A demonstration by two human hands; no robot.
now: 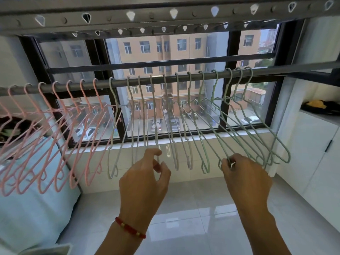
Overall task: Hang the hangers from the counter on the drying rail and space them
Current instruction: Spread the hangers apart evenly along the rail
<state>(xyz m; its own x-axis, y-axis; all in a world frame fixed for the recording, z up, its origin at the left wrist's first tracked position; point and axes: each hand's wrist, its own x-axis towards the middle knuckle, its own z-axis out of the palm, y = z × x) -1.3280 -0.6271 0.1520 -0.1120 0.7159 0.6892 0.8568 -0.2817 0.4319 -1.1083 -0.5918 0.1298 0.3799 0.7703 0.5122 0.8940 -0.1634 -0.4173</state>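
A grey drying rail is seen running across the view in front of a dark-framed window, and a full row of thin wire hangers is hooked over it. The row is divided by colour: pink hangers are hung on the left section, a white hanger is placed at the change of colour, and pale green hangers are spread over the middle and right section. Each hanger is formed with a narrow hook, sloping shoulders and a small upturned notch at the lower end. The pink group is set close together with shoulders overlapping; the three green hangers at the far right are bunched more tightly than those in the middle. The left hand, worn with a red beaded bracelet at the wrist, is raised just below the lower ends of the middle green hangers, with fingers loosely curled and nothing gripped. The lower end of a green hanger is pinched between thumb and fingers of the right hand. A second perforated rail is mounted overhead, and white cabinets are located at the right.
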